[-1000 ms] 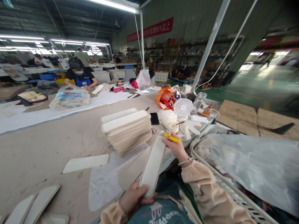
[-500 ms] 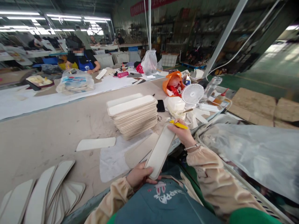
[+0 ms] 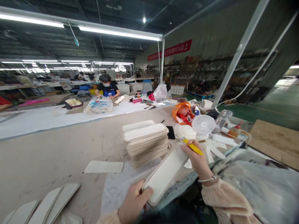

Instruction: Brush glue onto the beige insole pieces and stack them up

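Observation:
My left hand [image 3: 135, 199] is closed on the near end of a long off-white panel with rounded corners [image 3: 164, 174], thumb on top. The panel is tilted over the table's edge. My right hand [image 3: 196, 157] pinches a slim yellow tool [image 3: 195, 148], whose exact kind I cannot make out; its tip and my fingers are at the panel's far end. Just beyond the panel stands a tall stack of similar panels [image 3: 147, 146]. A single panel [image 3: 104, 167] lies flat to the left of the stack. More panels [image 3: 49, 203] are fanned out at the lower left.
A white fan [image 3: 203, 125], an orange bag [image 3: 183, 112], a bottle with a red tip [image 3: 235, 129] and a black phone [image 3: 170, 132] are on the table's right side. A plastic-covered bin [image 3: 261, 186] is at the right. Across the table a person [image 3: 108, 88] sits working.
My view has tilted up, so the table sits lower in the picture. Both hands still hold the panel, which is now farther from my body; the yellow tool remains in my right hand.

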`<move>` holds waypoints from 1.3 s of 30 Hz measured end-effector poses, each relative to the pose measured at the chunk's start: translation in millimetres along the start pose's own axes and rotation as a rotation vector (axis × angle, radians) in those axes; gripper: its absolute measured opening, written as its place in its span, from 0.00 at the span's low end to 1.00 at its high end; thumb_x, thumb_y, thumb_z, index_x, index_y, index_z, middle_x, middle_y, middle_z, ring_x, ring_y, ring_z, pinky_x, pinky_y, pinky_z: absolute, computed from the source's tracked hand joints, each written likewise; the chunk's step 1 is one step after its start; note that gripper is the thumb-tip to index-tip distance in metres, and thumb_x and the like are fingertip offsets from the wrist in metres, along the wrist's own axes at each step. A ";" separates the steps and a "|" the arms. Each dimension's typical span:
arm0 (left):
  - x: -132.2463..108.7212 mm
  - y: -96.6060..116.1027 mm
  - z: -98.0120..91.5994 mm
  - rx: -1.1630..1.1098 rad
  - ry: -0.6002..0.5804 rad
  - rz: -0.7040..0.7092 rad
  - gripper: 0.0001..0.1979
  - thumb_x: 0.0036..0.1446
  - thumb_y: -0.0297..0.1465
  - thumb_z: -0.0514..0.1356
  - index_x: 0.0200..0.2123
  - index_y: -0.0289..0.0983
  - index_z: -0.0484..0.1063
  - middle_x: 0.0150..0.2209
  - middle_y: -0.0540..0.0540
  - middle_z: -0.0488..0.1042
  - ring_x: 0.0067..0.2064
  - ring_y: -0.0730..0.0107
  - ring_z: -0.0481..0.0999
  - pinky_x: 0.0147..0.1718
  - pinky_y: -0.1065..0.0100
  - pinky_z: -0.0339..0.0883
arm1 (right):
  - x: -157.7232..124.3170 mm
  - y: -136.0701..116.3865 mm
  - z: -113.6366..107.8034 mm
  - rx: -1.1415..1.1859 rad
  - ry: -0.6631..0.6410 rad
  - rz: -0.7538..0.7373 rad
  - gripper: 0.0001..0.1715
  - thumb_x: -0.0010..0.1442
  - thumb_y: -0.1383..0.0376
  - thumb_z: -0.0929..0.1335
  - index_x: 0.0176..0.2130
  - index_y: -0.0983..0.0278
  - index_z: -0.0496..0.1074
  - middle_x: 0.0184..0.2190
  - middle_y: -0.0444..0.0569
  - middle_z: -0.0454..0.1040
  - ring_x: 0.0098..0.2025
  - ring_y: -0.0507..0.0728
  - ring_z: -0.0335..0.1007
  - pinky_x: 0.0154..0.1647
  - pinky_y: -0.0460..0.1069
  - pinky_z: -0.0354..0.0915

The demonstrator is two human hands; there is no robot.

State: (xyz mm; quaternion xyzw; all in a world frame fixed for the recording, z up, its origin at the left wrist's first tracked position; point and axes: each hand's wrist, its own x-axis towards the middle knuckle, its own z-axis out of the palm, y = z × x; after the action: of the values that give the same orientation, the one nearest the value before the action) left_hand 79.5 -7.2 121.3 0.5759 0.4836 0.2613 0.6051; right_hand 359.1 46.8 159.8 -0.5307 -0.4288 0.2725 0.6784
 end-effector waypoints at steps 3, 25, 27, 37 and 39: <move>9.6 62.5 -40.5 0.098 0.216 0.181 0.16 0.51 0.42 0.60 0.34 0.34 0.70 0.19 0.54 0.68 0.20 0.75 0.68 0.18 0.74 0.60 | 33.5 -23.3 24.9 -0.032 -0.031 -0.123 0.22 0.48 0.55 0.73 0.36 0.58 0.60 0.24 0.37 0.63 0.25 0.51 0.59 0.27 0.46 0.58; 64.3 57.9 -112.6 0.860 0.863 0.642 0.19 0.58 0.40 0.57 0.48 0.36 0.71 0.47 0.40 0.70 0.36 0.67 0.75 0.43 0.62 0.69 | 74.2 6.0 54.3 -0.552 0.077 -0.501 0.16 0.59 0.52 0.66 0.40 0.61 0.66 0.36 0.49 0.73 0.37 0.57 0.70 0.42 0.52 0.64; 42.4 10.3 -91.3 0.844 0.778 0.743 0.17 0.59 0.38 0.58 0.48 0.35 0.71 0.46 0.40 0.71 0.41 0.64 0.74 0.46 0.61 0.69 | 42.0 13.8 30.6 -0.492 0.144 -0.467 0.16 0.60 0.52 0.66 0.39 0.62 0.68 0.35 0.47 0.72 0.36 0.55 0.69 0.41 0.51 0.64; -16.1 -129.7 -35.6 0.870 0.336 0.783 0.07 0.59 0.27 0.57 0.39 0.37 0.75 0.40 0.41 0.76 0.45 0.62 0.73 0.45 0.59 0.71 | -106.2 82.8 14.3 0.027 -0.387 0.378 0.19 0.61 0.49 0.64 0.37 0.63 0.69 0.18 0.39 0.63 0.18 0.49 0.57 0.19 0.45 0.56; -16.8 -129.5 -38.9 0.842 0.321 0.793 0.08 0.59 0.27 0.57 0.39 0.36 0.75 0.38 0.41 0.76 0.44 0.63 0.73 0.43 0.60 0.73 | -119.2 88.6 31.2 0.085 -0.470 0.483 0.21 0.59 0.48 0.66 0.36 0.63 0.70 0.19 0.40 0.64 0.18 0.49 0.57 0.19 0.45 0.56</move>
State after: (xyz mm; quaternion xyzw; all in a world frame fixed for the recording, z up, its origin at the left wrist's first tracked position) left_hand 7.2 -30.5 8.2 0.8559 0.3791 0.3369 0.1005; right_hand 281.8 -10.8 42.5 -0.5110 -0.4235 0.5579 0.4982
